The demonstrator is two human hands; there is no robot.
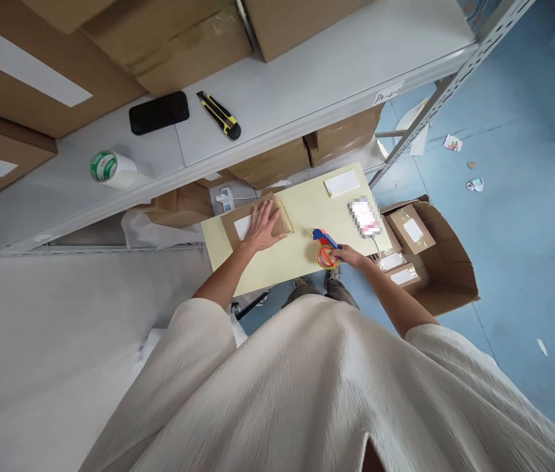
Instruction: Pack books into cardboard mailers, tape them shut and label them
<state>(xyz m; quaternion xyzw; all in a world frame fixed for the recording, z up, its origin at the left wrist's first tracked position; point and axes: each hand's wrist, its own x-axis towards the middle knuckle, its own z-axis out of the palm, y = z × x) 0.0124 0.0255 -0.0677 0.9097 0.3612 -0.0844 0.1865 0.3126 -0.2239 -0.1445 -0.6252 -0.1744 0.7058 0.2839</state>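
My left hand lies flat with fingers spread on top of a small brown cardboard box, which bears a white label and rests at the left part of a pale yellow table. A strip along the box's right side looks shiny, like tape. Over the table's front edge, my right hand grips a blue and red tape dispenser with a roll of tape on it. Between the box and the dispenser there is a gap. My right fingers are partly hidden behind the dispenser.
A white card and a pixelated phone-like device with a cable lie on the table. Right of it, an open carton holds several labelled boxes. A shelf above carries a black phone, utility knife and tape roll.
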